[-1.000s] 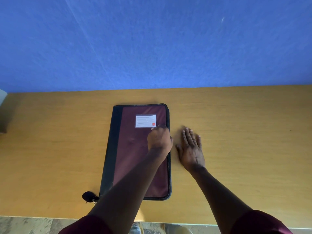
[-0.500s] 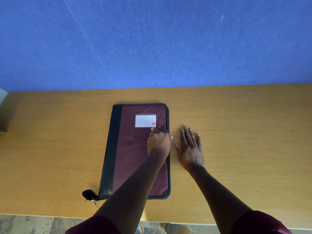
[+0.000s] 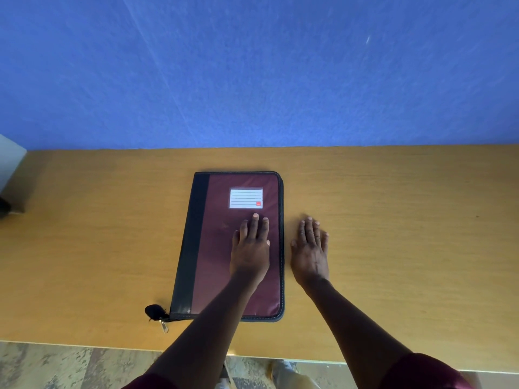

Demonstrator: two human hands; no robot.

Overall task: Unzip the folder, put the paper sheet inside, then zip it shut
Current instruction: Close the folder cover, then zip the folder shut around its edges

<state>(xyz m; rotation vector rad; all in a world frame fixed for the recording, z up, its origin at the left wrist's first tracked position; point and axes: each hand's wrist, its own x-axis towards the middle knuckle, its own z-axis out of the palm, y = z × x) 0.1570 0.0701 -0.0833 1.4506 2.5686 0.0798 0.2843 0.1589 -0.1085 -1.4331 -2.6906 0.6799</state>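
Note:
A maroon folder [image 3: 216, 248] with a black spine strip and a white label [image 3: 246, 197] lies closed on the wooden table [image 3: 393, 220]. Its zip runs round the edge, and the metal zipper pull [image 3: 164, 327] with a black tab sits at the near left corner. My left hand [image 3: 251, 248] lies flat on the folder's cover, fingers stretched out, just below the label. My right hand [image 3: 310, 248] rests flat on the table right beside the folder's right edge, holding nothing. No paper sheet is in view.
A blue wall [image 3: 252, 66] rises behind the table's far edge. A pale box-like object [image 3: 9, 175] stands at the far left. The table's near edge [image 3: 84, 343] runs along the bottom, with patterned floor below it.
My left hand has opened from a curled fist near the label to lie flat on the cover. The right hand has stayed flat in place.

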